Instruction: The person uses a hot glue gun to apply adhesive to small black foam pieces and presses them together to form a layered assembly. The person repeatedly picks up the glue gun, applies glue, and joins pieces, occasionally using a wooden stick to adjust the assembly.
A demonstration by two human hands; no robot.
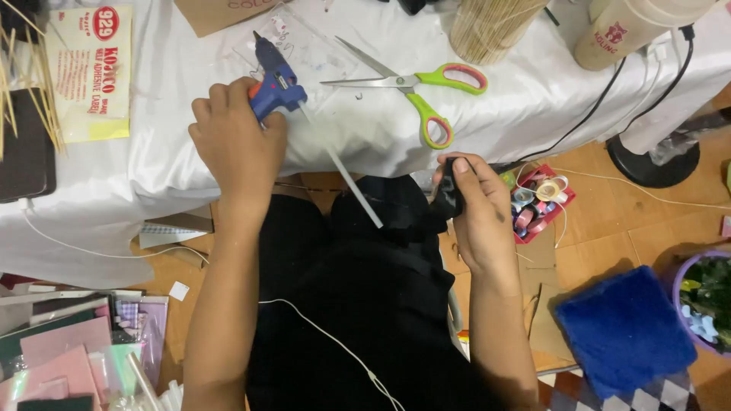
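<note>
The glue gun (276,76) is small, with a blue body, an orange trigger part showing at the fingers and a dark nozzle end pointing up the picture toward a clear plastic sheet (304,49). A long pale glue stick (346,176) runs out of its back, slanting down to the right over the edge of the white cloth-covered desk (167,106) and ending above the person's black-clothed lap. The gun lies low on the desk, just left of a pair of green-handled scissors (411,87).

The left hand (236,144) comes up from below, wrist straight, back of the hand toward the camera, fingers curled over the gun's handle in a closed grip.

The right hand (476,213) is held off the desk edge, above the lap and beside a red tray of ribbon rolls (542,199) on the wooden floor. Its thumb and fingers pinch a small piece of black fabric (448,194), the grip narrow and tight on it.
</note>
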